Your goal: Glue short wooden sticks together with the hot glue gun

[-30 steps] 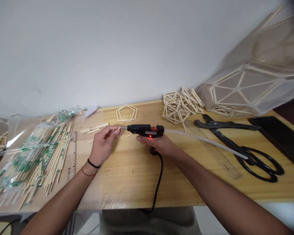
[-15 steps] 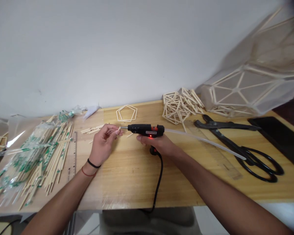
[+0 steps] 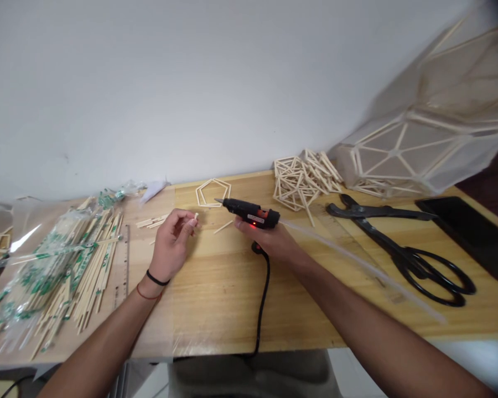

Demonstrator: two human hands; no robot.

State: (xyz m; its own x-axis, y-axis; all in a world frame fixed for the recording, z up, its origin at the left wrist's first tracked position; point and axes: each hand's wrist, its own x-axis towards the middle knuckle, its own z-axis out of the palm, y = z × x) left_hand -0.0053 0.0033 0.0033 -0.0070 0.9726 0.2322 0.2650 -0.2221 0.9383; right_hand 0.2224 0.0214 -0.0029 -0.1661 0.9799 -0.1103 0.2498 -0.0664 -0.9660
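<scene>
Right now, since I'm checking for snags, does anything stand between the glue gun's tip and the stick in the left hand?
Nothing visible does: open space lies between the glue gun's tip and the stick.

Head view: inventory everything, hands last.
Glue gun: one, black, in right hand
Glue stick: one, translucent, at glue gun's rear
Cord: one, black, below glue gun
Stick piece: one, pale, in left hand
Short sticks: several, pale, near left hand
Pentagon frames: seemingly two, pale, back centre
Frame pile: one, pale, right of pentagon frames
Sheeted structure: one, whitish, far right
Shears: one, black, right
Phone-like slab: one, black, right edge
Rulers: two, clear, left and right
Long sticks: many, pale, partly bagged, left
Scrap: one, white, back left
Table: one, brown, centre
Wall: one, grey, behind
Wristbands: two, black and red, left wrist
Hands: two, bare, centre
</scene>
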